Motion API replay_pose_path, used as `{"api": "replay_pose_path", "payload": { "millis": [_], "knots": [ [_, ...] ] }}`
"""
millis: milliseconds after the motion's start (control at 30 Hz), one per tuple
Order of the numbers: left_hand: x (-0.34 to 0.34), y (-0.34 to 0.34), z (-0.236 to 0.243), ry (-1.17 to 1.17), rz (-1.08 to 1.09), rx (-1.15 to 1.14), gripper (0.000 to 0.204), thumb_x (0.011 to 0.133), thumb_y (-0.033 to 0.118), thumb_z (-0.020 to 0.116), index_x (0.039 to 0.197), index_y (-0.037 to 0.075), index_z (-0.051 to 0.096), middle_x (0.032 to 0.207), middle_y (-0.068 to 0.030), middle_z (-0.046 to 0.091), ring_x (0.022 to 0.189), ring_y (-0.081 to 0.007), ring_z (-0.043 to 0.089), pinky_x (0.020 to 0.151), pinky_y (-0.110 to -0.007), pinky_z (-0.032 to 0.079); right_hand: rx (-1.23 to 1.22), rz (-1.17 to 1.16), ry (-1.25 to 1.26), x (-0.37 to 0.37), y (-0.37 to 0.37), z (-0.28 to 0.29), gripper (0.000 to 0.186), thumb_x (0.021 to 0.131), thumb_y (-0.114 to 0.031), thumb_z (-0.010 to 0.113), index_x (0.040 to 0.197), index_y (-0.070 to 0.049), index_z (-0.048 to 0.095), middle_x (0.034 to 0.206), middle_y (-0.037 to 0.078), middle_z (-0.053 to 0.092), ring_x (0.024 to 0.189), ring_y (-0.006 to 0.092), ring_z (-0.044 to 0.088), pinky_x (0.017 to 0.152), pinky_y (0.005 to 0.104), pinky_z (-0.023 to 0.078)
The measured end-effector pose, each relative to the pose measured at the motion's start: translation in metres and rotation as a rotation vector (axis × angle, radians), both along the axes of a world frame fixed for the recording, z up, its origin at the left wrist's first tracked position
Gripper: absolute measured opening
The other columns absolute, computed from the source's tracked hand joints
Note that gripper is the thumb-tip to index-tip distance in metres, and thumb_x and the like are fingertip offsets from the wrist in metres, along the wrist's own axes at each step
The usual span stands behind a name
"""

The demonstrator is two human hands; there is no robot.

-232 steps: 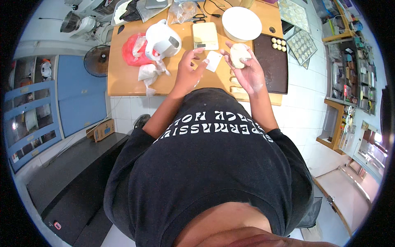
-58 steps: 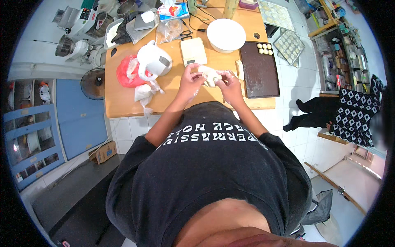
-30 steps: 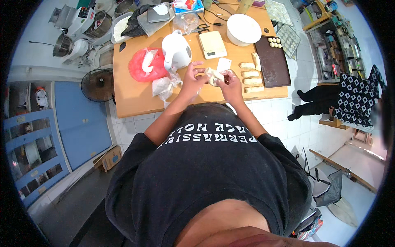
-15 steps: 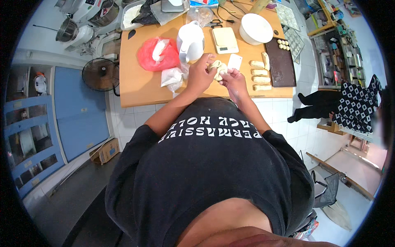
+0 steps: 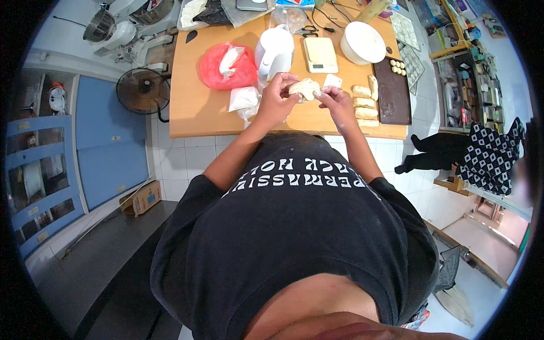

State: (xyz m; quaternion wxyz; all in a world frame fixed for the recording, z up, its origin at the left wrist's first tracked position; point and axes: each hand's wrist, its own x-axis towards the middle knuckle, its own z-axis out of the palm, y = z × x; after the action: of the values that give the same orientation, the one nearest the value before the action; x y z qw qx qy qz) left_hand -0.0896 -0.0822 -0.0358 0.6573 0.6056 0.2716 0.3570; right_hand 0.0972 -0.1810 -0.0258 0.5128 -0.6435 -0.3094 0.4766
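hands: left hand [image 5: 276,97] and right hand [image 5: 335,102] were up over the near edge of the wooden table [image 5: 195,116], both on one dough piece [image 5: 304,88]
fingers: left fingers were curled round the dough from the left; right fingertips were pinched narrow on its right end
dough location: held in the air between the two hands, just near side of the white jug [image 5: 274,52] and the kitchen scale [image 5: 321,54]
done: four shaped dough logs [image 5: 364,103] lay in a row right of the hands, next to the dark tray [image 5: 392,93]; a few small dough balls [image 5: 398,67] sat at the far end of that tray
in hand: the piece looked half-worked, lumpy, not yet log shaped like the others
left: judged this piece had to be finished and set down with the row; whether more dough waited in the white bowl [image 5: 362,42] could not be told
other items: red plastic bag [image 5: 228,66] and a small clear bag [image 5: 243,98] lay left of the hands; stand mixer [image 5: 122,25] stood far left; floor fan [image 5: 139,90] stood beside the table
bystander: a person in patterned clothing [image 5: 492,158] was well apart on the right
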Motion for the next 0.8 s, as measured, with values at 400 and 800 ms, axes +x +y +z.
{"api": "replay_pose_path", "payload": {
  "millis": [400, 800],
  "knots": [
    [0.016, -0.01, 0.003, 0.0, -0.108, -0.246, 0.017, 0.096, 0.005, 0.068, 0.11, -0.004, 0.065, 0.1, -0.0051, 0.07, 0.092, -0.009, 0.064, 0.082, -0.027, 0.052, 0.108, 0.067, -0.15, 0.013, 0.006, 0.004, 0.017, 0.099, -0.01, 0.064, 0.113, 0.0, 0.066, 0.101, 0.004, 0.07, 0.095, 0.0163, 0.068, 0.087, 0.0307, 0.054],
    [0.078, -0.019, 0.007, -0.011, 0.053, -0.158, 0.016, 0.091, 0.005, 0.072, 0.085, 0.0, 0.058, 0.109, -0.0126, 0.07, 0.095, -0.013, 0.065, 0.082, -0.028, 0.052, 0.14, -0.052, 0.252, 0.057, 0.026, 0.014, 0.038, 0.092, 0.0, 0.067, 0.126, 0.001, 0.05, 0.105, 0.013, 0.071, 0.091, 0.0181, 0.071, 0.079, 0.031, 0.059]
  ]
}}
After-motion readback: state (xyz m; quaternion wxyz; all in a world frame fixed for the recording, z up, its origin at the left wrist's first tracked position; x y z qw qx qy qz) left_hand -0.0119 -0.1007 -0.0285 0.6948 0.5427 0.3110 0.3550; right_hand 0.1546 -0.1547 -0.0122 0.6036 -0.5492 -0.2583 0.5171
